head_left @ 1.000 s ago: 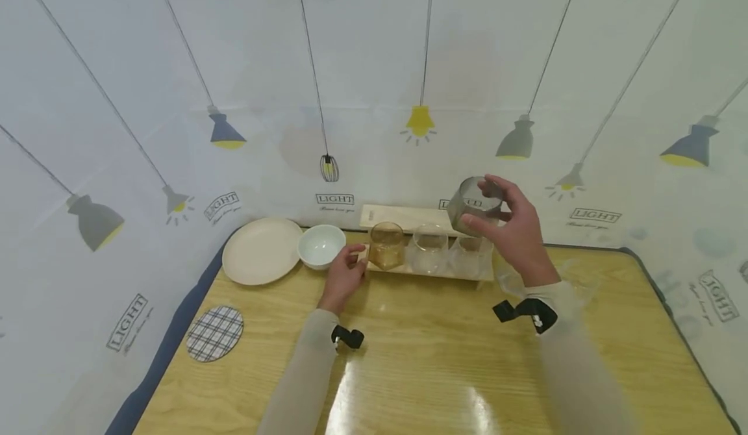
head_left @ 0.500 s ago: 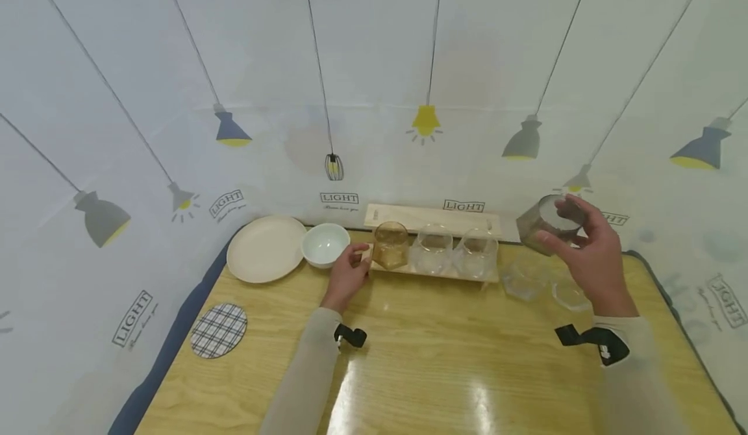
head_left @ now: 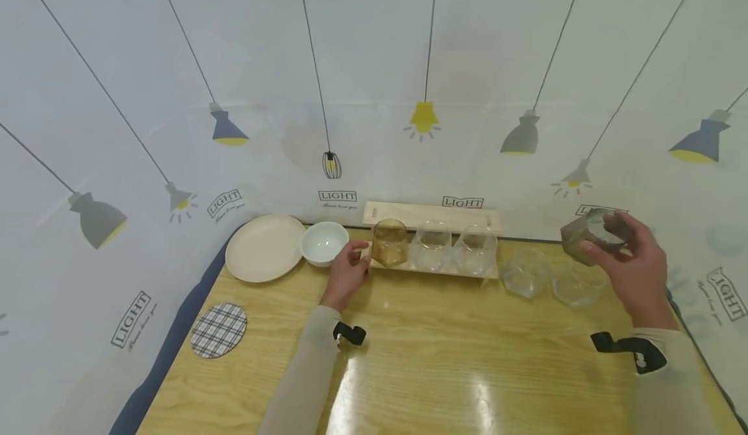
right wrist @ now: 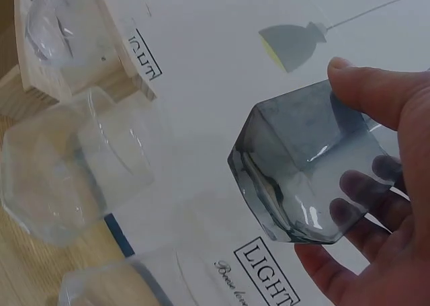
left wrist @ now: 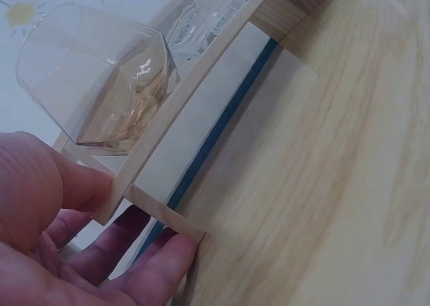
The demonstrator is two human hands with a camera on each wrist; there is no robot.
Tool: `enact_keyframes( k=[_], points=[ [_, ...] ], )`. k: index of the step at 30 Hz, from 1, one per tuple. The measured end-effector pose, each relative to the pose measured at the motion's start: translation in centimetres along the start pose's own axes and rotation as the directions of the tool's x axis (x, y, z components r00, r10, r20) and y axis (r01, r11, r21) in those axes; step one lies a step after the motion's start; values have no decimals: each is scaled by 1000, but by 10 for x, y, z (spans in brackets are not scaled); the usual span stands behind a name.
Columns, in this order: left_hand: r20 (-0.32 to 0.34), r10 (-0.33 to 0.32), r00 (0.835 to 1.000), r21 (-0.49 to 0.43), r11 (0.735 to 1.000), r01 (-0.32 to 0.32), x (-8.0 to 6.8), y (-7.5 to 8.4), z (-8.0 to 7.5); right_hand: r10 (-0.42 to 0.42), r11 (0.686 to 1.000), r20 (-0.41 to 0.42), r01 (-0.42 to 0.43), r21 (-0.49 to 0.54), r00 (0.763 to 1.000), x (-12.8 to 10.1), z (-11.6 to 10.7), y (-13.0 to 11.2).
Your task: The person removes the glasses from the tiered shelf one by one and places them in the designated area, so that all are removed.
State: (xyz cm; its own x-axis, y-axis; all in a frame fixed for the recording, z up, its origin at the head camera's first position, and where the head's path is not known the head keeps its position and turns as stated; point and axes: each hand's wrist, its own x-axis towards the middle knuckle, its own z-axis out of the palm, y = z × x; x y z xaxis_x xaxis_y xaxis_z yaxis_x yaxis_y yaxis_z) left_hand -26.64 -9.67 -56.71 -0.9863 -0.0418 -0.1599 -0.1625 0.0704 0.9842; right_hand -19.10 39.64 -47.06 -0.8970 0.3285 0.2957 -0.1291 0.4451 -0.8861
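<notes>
My left hand [head_left: 346, 279] pinches the left end of a low wooden stand [head_left: 434, 273]; in the left wrist view, the thumb lies on the board and fingers reach under it to the leg. An amber glass [head_left: 389, 243] stands at that end of the stand, followed by two clear glasses [head_left: 432, 247]. At the right, my right hand [head_left: 637, 276] holds a grey, faceted glass [right wrist: 295, 158] above the table, its thumb and fingers on opposite sides. Below and left of it, a clear glass [head_left: 524, 276] and another clear glass [head_left: 578, 285] stand on the table.
A pale wooden board [head_left: 429, 215] runs behind the stand by the wall. Left of the stand are a white bowl [head_left: 324, 243], a cream plate [head_left: 265, 247] and a checked round mat [head_left: 219, 330]. A lamp-printed sheet [head_left: 374, 84] hangs behind the table.
My right hand has carried the grey glass rightward from above the stand's right end, past the two clear glasses on the table. The left hand stays at the stand's left end.
</notes>
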Motion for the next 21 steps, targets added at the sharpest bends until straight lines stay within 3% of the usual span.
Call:
enact_keyframes(
  k=[12,21],
  points=[
    [6,-38,999,-1,999,38,1,-3,-1,164,976,-94,-175,-128,982,-6,-36,33],
    [21,-22,1000,3,1000,22,1,0,-1,330,914,-171,-359,-186,928,-13,-53,55]
  ],
)
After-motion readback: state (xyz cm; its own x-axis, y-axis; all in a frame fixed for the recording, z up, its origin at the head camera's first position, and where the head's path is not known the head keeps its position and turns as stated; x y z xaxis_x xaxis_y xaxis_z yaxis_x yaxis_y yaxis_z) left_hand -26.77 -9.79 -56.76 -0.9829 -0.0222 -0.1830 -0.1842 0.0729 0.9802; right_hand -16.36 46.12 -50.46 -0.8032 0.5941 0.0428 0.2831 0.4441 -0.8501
